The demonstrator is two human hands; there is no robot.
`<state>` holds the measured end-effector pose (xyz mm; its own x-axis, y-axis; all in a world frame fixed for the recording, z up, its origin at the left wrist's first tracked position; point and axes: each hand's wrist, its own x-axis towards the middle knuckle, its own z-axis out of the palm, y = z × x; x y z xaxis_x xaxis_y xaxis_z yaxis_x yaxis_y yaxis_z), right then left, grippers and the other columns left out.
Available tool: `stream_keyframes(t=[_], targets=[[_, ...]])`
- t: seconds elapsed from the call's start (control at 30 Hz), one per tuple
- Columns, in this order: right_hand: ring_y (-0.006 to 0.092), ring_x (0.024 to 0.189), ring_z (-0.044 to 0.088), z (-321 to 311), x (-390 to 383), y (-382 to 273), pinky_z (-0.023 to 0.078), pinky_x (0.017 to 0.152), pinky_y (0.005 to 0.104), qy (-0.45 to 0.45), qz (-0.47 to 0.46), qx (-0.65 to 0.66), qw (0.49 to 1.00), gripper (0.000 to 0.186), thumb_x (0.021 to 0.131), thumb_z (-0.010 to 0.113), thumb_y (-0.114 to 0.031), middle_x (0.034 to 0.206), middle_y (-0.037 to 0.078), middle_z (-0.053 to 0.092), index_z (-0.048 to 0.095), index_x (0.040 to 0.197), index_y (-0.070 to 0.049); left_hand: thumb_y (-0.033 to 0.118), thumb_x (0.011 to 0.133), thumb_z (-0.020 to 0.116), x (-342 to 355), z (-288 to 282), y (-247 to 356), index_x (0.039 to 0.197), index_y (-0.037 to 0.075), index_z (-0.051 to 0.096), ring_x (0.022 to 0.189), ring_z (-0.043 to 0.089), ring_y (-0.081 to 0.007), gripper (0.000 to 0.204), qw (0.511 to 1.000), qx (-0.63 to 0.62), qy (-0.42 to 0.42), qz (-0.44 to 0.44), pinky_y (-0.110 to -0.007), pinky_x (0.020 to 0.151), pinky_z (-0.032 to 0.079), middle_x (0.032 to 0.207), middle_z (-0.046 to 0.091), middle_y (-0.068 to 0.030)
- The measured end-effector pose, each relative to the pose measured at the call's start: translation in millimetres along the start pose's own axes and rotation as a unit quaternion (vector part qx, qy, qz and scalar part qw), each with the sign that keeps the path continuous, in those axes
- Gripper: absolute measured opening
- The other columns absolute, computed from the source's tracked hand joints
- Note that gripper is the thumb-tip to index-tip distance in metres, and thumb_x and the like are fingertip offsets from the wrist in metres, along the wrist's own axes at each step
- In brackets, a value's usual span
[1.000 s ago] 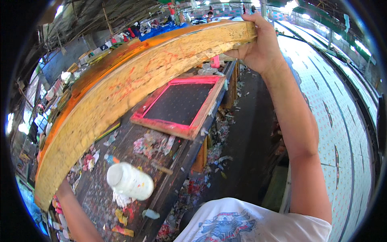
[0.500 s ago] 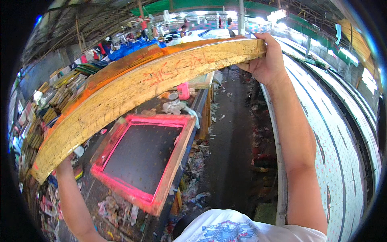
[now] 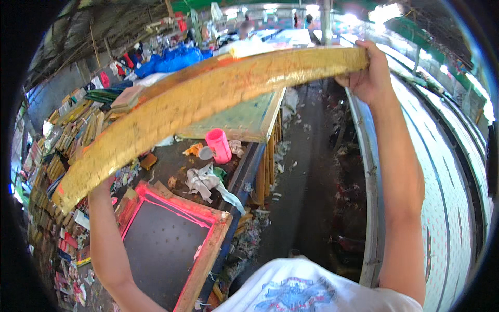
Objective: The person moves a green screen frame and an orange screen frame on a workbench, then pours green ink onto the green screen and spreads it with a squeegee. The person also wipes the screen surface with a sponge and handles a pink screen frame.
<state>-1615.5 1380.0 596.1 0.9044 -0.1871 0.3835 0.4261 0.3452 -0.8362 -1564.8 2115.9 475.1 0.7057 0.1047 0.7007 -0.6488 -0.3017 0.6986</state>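
Observation:
Raised in front of me is a large wooden screen-printing frame [image 3: 208, 101], seen edge-on, its yellowish side scuffed and its upper face stained orange. My right hand [image 3: 373, 78] is closed around its right end, thumb on top. At the lower left end, my left hand [image 3: 105, 185] supports it from behind and below; most of those fingers are hidden by the wood. Beneath it, on a dark cluttered table, lies another screen-printing frame [image 3: 161, 249] with bright pink ink on its borders and a dark mesh. A pink container [image 3: 219, 145] and a crumpled white cloth [image 3: 204, 182] sit beyond that frame.
A greenish flat panel [image 3: 234, 122] lies at the table's far end. Stacked wooden frames [image 3: 57, 166] line the left side. A littered aisle [image 3: 306, 182] runs along the middle, and a long table with patterned white fabric [image 3: 442, 208] stretches on the right. Blue sheeting [image 3: 174, 61] is piled farther back.
The held frame has shifted slightly right in view, both hands staying on it. My view has moved, so the pink-edged frame sits lower and the pink container and green panel show more.

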Motion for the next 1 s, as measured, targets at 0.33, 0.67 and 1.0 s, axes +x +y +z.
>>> stream_keyframes(t=[0.33,0.67,1.0], targets=[[0.0345,0.116,0.075,-84,271,104,0.061,0.1,0.0506,-0.048,0.102,0.058,0.992,0.056,0.099,0.062,-0.047,0.129,0.016,0.076,0.073,0.132,-0.003,0.053,0.105,0.059,105,155,-45,0.135,0.01,0.069,0.128,0.069,-0.0381,0.054,0.862,-0.415,0.18,-0.227,-0.058,0.115,0.054,0.139,0.072,-0.0165],[0.0311,0.116,0.073,-117,510,262,0.057,0.1,0.0504,-0.075,0.178,0.054,0.98,0.062,0.099,0.058,-0.048,0.132,0.015,0.077,0.074,0.138,-0.003,0.05,0.107,0.058,161,211,-205,0.138,0.002,0.07,0.115,0.076,-0.0366,0.059,0.9,-0.396,0.093,-0.155,-0.052,0.103,0.061,0.133,0.077,-0.0186],[0.0334,0.117,0.075,-156,671,403,0.063,0.095,0.0494,-0.167,0.243,0.111,0.949,0.07,0.099,0.055,-0.047,0.14,0.018,0.074,0.066,0.149,0.002,0.033,0.098,0.064,136,303,-241,0.128,-0.004,0.074,0.107,0.078,-0.0352,0.049,0.934,-0.265,0.136,-0.199,-0.048,0.102,0.06,0.121,0.08,-0.0215]])
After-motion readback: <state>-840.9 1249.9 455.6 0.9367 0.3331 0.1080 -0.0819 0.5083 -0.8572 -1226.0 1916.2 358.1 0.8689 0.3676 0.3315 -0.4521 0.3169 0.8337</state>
